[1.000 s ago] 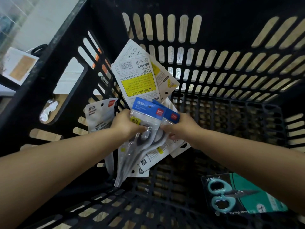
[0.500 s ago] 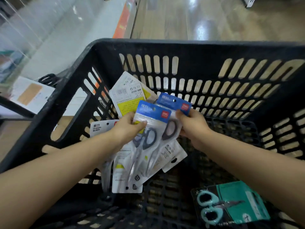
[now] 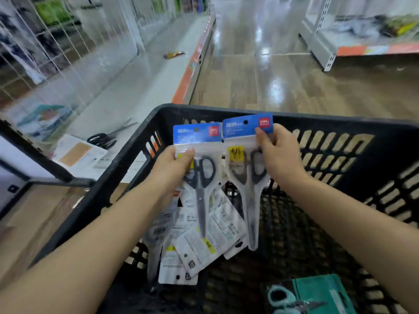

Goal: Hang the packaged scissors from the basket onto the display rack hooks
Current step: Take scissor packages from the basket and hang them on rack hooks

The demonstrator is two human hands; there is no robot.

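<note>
Scissors pks, 2 pcs, blue header cards: left pack (image 3: pixel 196 152) pinched by left hand (image 3: pixel 174 166), right pack (image 3: pixel 247 146) by right hand (image 3: pixel 275 155), above basket (image 3: pixel 127 155). Likely light, slick film; grip near header, hang hole clear.

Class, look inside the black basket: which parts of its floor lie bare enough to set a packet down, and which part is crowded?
The basket floor is bare in the middle and right, between the heap of white packets and the right wall, beyond the teal scissors packet. The left side is crowded: the heap lies there, and the left hand and right hand each hold a blue-topped scissors packet above it.
</note>
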